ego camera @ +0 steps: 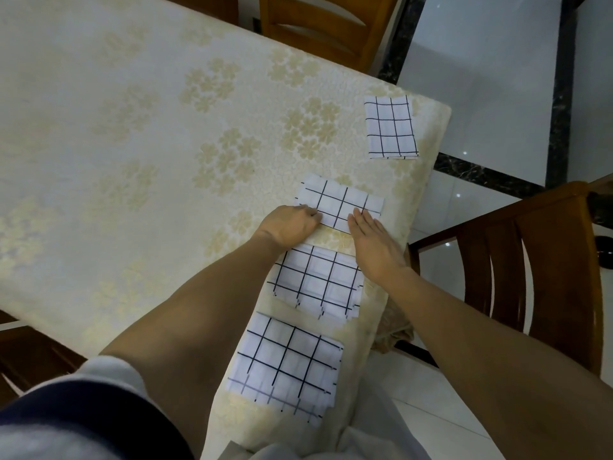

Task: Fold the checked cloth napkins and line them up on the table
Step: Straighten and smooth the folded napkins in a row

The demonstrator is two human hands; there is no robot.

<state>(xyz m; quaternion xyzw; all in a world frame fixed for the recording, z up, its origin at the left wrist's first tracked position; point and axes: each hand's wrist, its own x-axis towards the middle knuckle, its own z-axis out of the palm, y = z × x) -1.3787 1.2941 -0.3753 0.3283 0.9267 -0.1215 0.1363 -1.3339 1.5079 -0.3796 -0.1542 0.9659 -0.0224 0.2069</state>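
Note:
Several white napkins with black checks lie in a row along the table's right edge. Both hands are on a narrow folded napkin in the middle of the row. My left hand has its fingers curled on the napkin's left near edge. My right hand lies flat with straight fingers on its near right part. A folded napkin rests near the far right corner. Two more folded napkins, one just below my hands and another closest to me, lie flat.
The table wears a cream cloth with pale flower patterns. A wooden chair stands to the right, another chair at the far side. Shiny white floor tiles with dark borders lie beyond.

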